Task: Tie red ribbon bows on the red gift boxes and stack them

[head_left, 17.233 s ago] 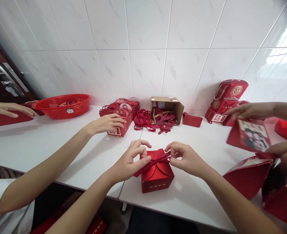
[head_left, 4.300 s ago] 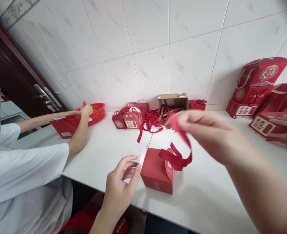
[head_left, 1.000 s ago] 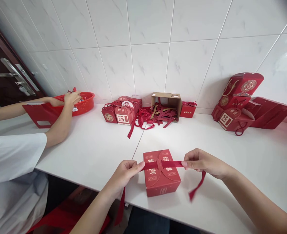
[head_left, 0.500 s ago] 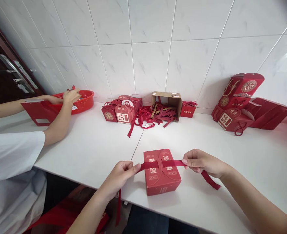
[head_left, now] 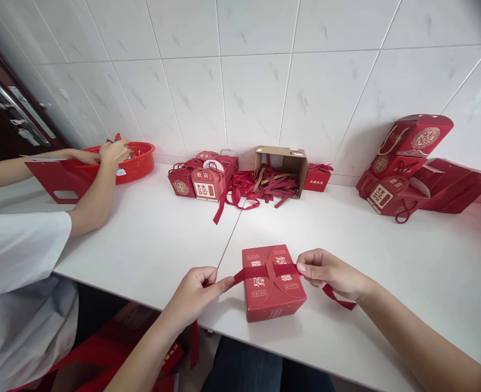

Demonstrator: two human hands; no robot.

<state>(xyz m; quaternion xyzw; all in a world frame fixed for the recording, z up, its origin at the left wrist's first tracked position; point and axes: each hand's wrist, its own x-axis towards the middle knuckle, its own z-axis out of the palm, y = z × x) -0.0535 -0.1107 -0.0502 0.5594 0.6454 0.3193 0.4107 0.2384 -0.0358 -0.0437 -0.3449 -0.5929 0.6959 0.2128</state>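
A closed red gift box (head_left: 273, 294) with gold lettering sits on the white table near its front edge. Across its top runs a dark red ribbon (head_left: 253, 272), threaded under the flaps at the middle. My left hand (head_left: 197, 294) pinches the ribbon to the left of the box, and that end hangs down past the table edge. At the box's right edge, my right hand (head_left: 326, 274) pinches the other side between thumb and fingers, its tail trailing below the hand onto the table.
Several red boxes (head_left: 208, 185) stand by the wall, next to loose ribbons and a cardboard box (head_left: 304, 163) holding ribbon strips. More boxes (head_left: 422, 139) are stacked at right. On the left, a co-worker's hands (head_left: 113, 152) reach into a red basin (head_left: 145, 167).
My right hand has moved left to the box's edge, shortening the ribbon span on that side. My left hand keeps its pinch. The view has shifted slightly.
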